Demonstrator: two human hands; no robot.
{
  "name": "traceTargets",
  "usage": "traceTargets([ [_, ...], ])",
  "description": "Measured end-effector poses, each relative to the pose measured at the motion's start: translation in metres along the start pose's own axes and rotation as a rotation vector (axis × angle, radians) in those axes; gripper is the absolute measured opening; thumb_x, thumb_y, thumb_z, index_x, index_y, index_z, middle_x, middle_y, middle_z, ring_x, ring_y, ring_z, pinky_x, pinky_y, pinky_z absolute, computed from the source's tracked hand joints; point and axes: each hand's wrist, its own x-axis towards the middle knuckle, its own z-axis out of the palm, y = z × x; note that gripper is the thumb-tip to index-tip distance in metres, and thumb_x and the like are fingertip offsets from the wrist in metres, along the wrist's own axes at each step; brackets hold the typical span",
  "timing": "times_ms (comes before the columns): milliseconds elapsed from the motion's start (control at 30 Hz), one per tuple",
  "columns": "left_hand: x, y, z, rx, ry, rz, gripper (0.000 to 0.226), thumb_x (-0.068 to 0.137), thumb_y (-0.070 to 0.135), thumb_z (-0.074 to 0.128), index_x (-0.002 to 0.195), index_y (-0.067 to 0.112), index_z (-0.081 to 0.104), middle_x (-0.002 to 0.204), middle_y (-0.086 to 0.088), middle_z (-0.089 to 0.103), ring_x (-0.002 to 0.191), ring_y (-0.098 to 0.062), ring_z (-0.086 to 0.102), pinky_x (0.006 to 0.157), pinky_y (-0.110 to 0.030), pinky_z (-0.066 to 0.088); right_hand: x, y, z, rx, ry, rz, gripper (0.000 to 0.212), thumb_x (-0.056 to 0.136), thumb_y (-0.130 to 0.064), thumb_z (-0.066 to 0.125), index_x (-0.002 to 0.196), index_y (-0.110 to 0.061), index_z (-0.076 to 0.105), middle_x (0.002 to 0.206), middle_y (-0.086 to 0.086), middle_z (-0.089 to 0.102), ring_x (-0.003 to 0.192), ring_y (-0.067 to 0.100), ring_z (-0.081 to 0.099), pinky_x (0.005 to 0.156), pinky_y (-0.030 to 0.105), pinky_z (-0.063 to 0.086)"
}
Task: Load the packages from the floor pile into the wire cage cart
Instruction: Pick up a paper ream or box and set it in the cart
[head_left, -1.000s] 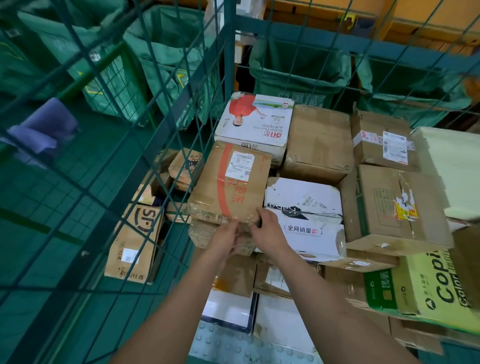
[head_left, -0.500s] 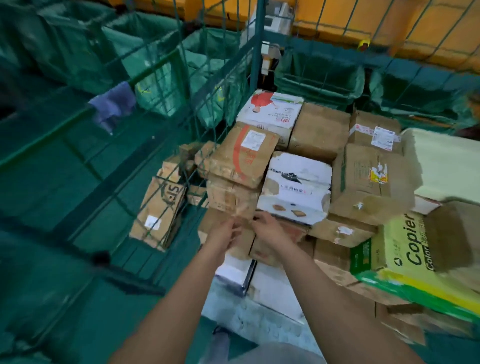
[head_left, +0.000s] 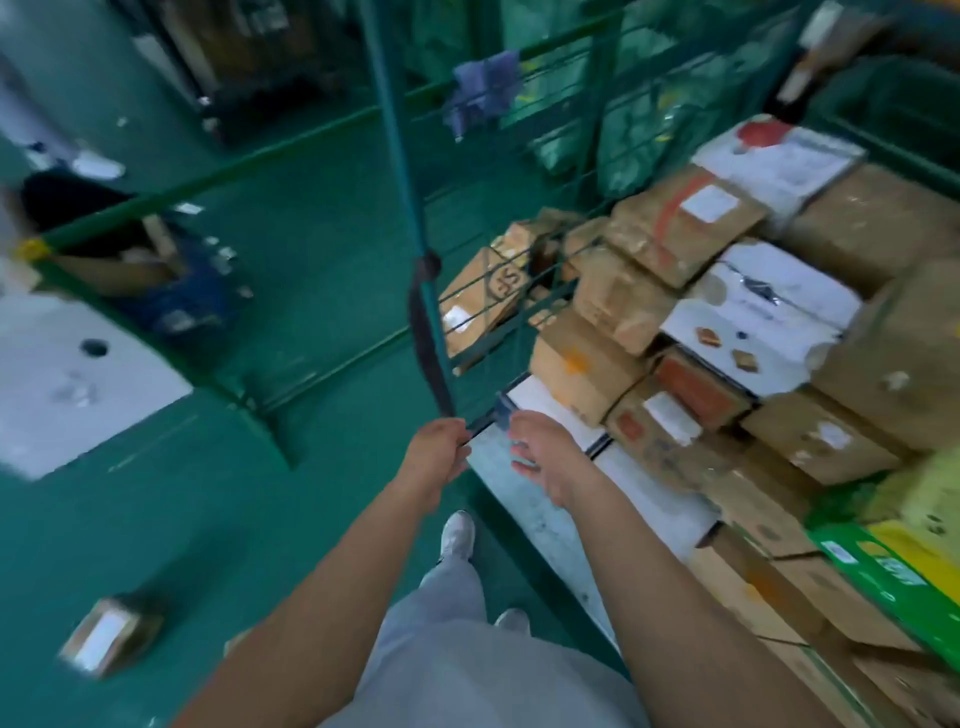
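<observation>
Two bare forearms reach forward over grey trousers and a white shoe (head_left: 457, 535) on the green floor (head_left: 208, 519). Left hand (head_left: 436, 457): fingers appear curled near the lower end of a dark strap (head_left: 426, 332) that hangs down the cage post; frame is blurred, so cannot tell whether it grips anything. Right hand (head_left: 540, 452): fingers loosely spread, holding nothing, just beside the left hand, over the cart's front edge.

One small taped package (head_left: 106, 634) lies alone on the floor, near left, well apart from the hands. Wire cage cart (head_left: 519, 306) stands to the right, already stacked with brown cartons (head_left: 675, 228) and a white box (head_left: 763, 306); a green-and-yellow copier paper box (head_left: 893, 566) sits at the near right corner. An SF-marked flat parcel (head_left: 488, 296) leans behind the mesh. Far side: a bluish cloth (head_left: 485, 91) hangs on a green rail.
</observation>
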Motion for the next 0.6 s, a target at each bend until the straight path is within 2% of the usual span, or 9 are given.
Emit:
traceTargets([
  [67,-0.013,-0.012,-0.035,-0.016,0.074,-0.014,0.016,0.095,0.016,0.057,0.081,0.023,0.055,0.095,-0.008,0.053,0.087,-0.019,0.049,0.068,-0.029,0.037,-0.003,0.007,0.026,-0.054,-0.064,0.018,0.019,0.107,-0.027,0.053,0.125,-0.023,0.055,0.129,0.003,0.058,0.118,0.021,0.055,0.095,0.035,0.049],
  [200,-0.034,-0.036,-0.093,-0.13,0.216,-0.056,0.019,0.1,0.014,0.052,0.084,0.025,0.053,0.091,-0.001,0.052,0.077,-0.016,0.05,0.066,-0.027,0.039,-0.004,0.023,0.082,-0.156,-0.184,0.041,0.016,0.106,-0.026,0.053,0.122,-0.024,0.056,0.129,0.003,0.058,0.119,0.021,0.055,0.099,0.035,0.049],
  [333,-0.054,-0.066,-0.151,-0.237,0.347,-0.098,0.01,0.102,0.021,0.053,0.095,0.024,0.06,0.102,0.0,0.064,0.094,-0.018,0.061,0.085,-0.034,0.046,-0.009,0.037,0.151,-0.32,-0.291,0.056,0.014,0.106,-0.023,0.051,0.118,-0.025,0.058,0.126,0.001,0.059,0.116,0.02,0.057,0.102,0.038,0.051],
  [433,-0.071,-0.088,-0.196,-0.329,0.459,-0.117,0.009,0.103,0.022,0.053,0.099,0.025,0.06,0.106,0.001,0.067,0.096,-0.016,0.064,0.093,-0.036,0.05,-0.018,0.047,0.203,-0.434,-0.375,0.057,0.014,0.107,-0.027,0.05,0.119,-0.026,0.057,0.123,0.0,0.059,0.118,0.022,0.057,0.101,0.038,0.051],
  [533,-0.089,-0.113,-0.249,-0.454,0.564,-0.125,0.01,0.104,0.022,0.052,0.108,0.023,0.061,0.108,0.002,0.067,0.096,-0.016,0.063,0.084,-0.03,0.051,-0.029,0.062,0.266,-0.549,-0.467,0.056,0.016,0.107,-0.028,0.05,0.121,-0.025,0.056,0.119,0.0,0.059,0.11,0.02,0.057,0.101,0.038,0.05],
  [600,-0.1,-0.13,-0.284,-0.534,0.628,-0.136,0.013,0.104,0.021,0.052,0.113,0.021,0.061,0.107,0.001,0.067,0.097,-0.017,0.063,0.084,-0.03,0.052,-0.038,0.073,0.308,-0.627,-0.52,0.051,0.017,0.106,-0.028,0.051,0.122,-0.025,0.057,0.116,-0.001,0.06,0.105,0.018,0.056,0.101,0.038,0.051],
])
